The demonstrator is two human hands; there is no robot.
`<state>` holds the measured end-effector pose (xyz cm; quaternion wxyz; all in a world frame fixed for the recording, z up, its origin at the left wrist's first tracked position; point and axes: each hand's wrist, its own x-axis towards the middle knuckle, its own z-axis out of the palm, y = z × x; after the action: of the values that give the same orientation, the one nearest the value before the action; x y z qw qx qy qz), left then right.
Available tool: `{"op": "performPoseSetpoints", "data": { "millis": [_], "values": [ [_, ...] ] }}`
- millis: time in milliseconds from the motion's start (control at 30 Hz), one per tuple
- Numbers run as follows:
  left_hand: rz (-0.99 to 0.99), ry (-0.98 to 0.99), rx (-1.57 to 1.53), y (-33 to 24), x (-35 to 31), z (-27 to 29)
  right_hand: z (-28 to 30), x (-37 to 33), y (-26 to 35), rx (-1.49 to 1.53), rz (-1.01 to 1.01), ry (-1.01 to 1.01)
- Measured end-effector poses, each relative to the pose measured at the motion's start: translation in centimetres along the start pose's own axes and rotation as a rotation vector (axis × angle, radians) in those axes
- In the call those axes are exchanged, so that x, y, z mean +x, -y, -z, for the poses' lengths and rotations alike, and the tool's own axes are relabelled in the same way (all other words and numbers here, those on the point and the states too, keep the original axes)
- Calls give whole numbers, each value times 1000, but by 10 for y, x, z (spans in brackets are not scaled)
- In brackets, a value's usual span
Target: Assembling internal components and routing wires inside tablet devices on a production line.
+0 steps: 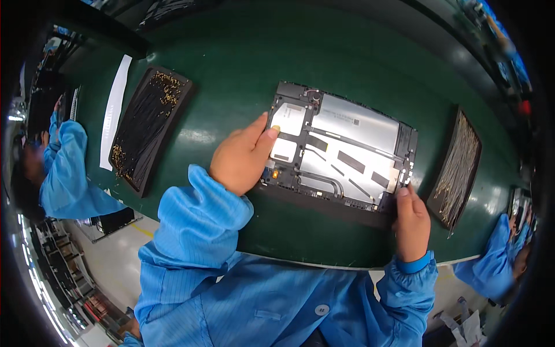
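Note:
Between my hands is an opened tablet chassis [370, 124], a flat black frame with silver metal plates, dark adhesive strips and thin cables along its lower side. My left hand [240, 156] grips its left edge, thumb lying on top over the silver plate. At the lower right corner my right hand [411, 220] holds the edge, fingers partly hidden behind the frame. The chassis is slightly tilted, its near edge toward me. Whether it rests on the table or is raised a little, I cannot tell.
On the left, a black tray [147, 127] holds many thin black cables with gold ends, beside a white paper strip [115, 113]. A second dark tray [459, 168] of thin grey cables stands at the right. People in blue sleeves [66, 168] sit either side of the green table [231, 63].

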<state>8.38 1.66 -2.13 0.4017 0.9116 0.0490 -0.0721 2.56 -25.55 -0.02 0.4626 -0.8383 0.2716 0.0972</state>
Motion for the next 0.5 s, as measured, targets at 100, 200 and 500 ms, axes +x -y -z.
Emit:
{"op": "performPoseSetpoints", "data": {
  "millis": [100,200,500],
  "values": [
    [26,39,59,-8,-1,-2,-6,-5,-17,316,-5,-210],
    [62,35,134,-15,-7,-2,-12,-6,-14,440,-33,-299],
    [-86,-500,-2,0,1,48,2,-22,-15,454,126,-356]
  ]
}}
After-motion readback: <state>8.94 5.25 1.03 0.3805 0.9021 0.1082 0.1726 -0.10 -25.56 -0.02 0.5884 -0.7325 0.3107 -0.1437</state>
